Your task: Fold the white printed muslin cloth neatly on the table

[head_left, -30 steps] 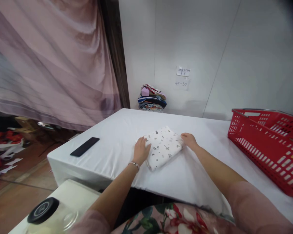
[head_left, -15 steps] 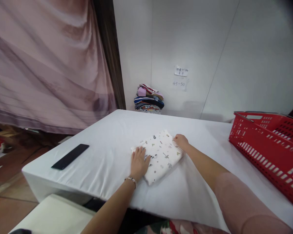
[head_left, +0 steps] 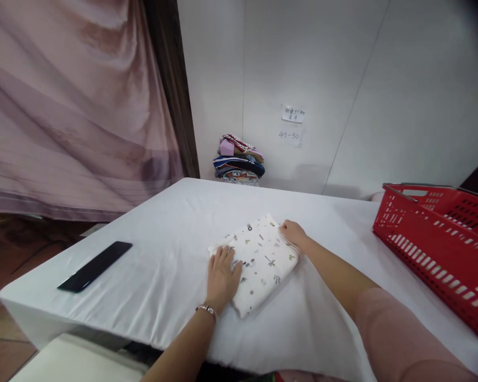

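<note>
A folded white cloth [head_left: 265,262] with small printed plants and shapes lies on the white-covered table [head_left: 171,233]. My left hand [head_left: 223,276], with a bracelet at the wrist, rests flat on the cloth's left side, fingers slightly spread. At the far right edge of the cloth, my right hand [head_left: 292,233] is closed, its fingers curled around that edge. The undersides of the right fingers are hidden.
A black phone-like slab [head_left: 95,266] lies on the table's left. To the right stands a red perforated basket [head_left: 430,233] with a metal handle. Behind the table rises a stack of folded fabrics [head_left: 239,162] against the wall. A pink curtain [head_left: 71,106] hangs at left.
The view has shifted slightly, so the phone-like slab and the stack appear further left. Both hands keep their places on the cloth.
</note>
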Demonstrator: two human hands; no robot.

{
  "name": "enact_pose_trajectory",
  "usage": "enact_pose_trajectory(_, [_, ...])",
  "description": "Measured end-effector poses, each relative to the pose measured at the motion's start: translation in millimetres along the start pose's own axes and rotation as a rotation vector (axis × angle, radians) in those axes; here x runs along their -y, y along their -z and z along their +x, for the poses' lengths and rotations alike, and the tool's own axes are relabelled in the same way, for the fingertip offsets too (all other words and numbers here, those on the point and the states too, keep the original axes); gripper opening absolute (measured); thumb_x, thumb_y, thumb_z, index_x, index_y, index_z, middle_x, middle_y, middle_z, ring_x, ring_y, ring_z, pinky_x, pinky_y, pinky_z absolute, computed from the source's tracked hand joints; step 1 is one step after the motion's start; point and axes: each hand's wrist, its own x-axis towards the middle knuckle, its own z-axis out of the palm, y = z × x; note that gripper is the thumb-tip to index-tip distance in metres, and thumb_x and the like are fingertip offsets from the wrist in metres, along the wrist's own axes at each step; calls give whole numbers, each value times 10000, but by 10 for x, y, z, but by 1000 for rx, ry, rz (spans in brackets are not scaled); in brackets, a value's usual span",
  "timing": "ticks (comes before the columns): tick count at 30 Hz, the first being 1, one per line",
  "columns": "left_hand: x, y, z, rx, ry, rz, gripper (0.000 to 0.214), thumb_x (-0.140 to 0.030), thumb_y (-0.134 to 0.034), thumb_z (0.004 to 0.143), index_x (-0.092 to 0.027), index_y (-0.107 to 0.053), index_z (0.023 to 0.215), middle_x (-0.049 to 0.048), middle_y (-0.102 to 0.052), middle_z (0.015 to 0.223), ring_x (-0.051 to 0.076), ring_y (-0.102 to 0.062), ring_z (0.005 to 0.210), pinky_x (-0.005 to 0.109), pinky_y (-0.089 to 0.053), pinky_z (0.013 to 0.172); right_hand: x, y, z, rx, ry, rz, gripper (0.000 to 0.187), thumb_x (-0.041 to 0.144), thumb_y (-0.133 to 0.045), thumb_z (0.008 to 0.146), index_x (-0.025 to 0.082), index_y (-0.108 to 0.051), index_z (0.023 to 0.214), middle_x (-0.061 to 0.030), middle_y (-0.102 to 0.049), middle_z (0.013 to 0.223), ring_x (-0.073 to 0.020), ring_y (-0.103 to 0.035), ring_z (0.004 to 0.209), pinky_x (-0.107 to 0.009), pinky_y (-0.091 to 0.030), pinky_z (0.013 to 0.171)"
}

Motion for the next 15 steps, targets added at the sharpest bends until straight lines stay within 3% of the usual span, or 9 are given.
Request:
enact_pose_trajectory(9, [-3, 1, -19, -8, -6, -9, 464, -387, -400, 876, -157, -507, 1264, 83, -391, 1412, 247, -256, 1349, 456, -213, 1102, 18, -58, 103, -33, -54, 32, 154, 277, -481, 826, 168, -590, 822, -63, -650, 869, -155, -556, 766, -230, -303, 570])
enact_pose_trajectory(15, [4, -4, -21, -19, -5, -18, 450, -376, -410, 871, -166, -516, 1255, 82, -401, 1406, 246, -263, 1346, 452, -215, 1102, 73, -40, 114, -10, -14, 29, 160, 335, -518, 813, 187, -578, 803, -39, -651, 841, -154, -562, 753, -229, -302, 562])
